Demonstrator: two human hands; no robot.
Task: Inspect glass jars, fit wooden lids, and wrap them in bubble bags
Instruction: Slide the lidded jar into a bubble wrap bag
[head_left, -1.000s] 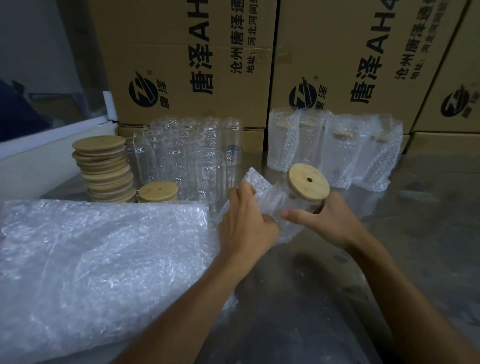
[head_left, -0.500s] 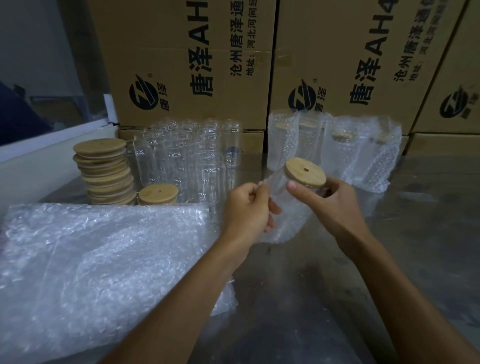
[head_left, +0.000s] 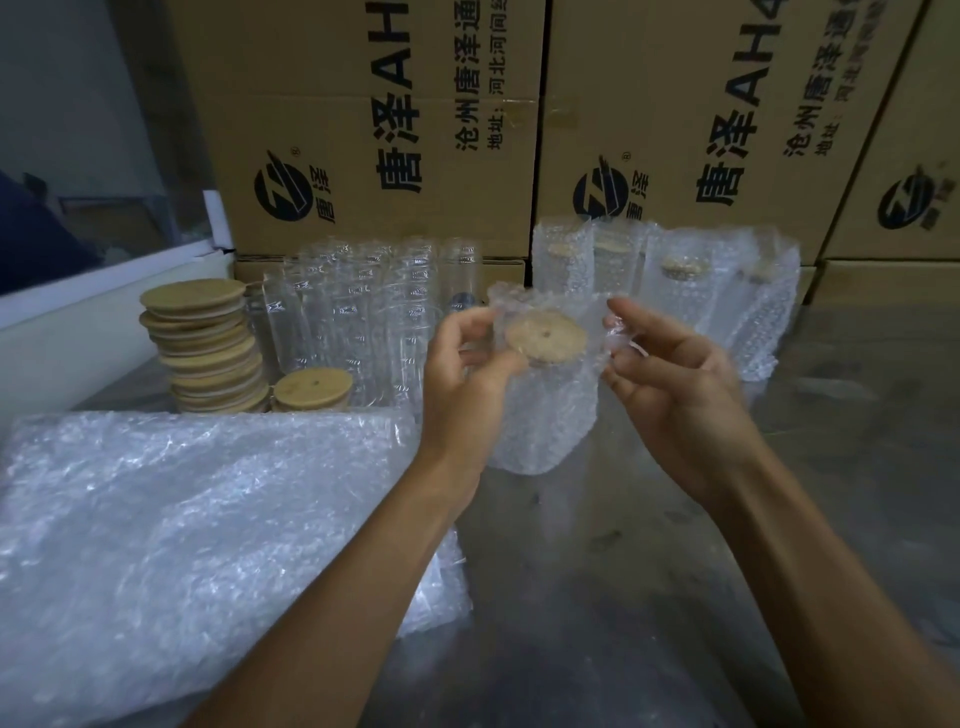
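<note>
Jar, lidded and sleeved in bubble bag: fragile, slippery glass (likely). Left hand and right hand pinch the bag mouth; support the body.

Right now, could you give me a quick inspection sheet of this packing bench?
Surface: grey table.
Job's things: lidded jar inside bubble bag; bare jars; lid stack; wrapped jars.
Clutter: bubble bag pile.
Hands: left hand and right hand each pinch the bag's mouth.
Cables: nothing seen.
Surroundings: cardboard boxes behind.
</note>
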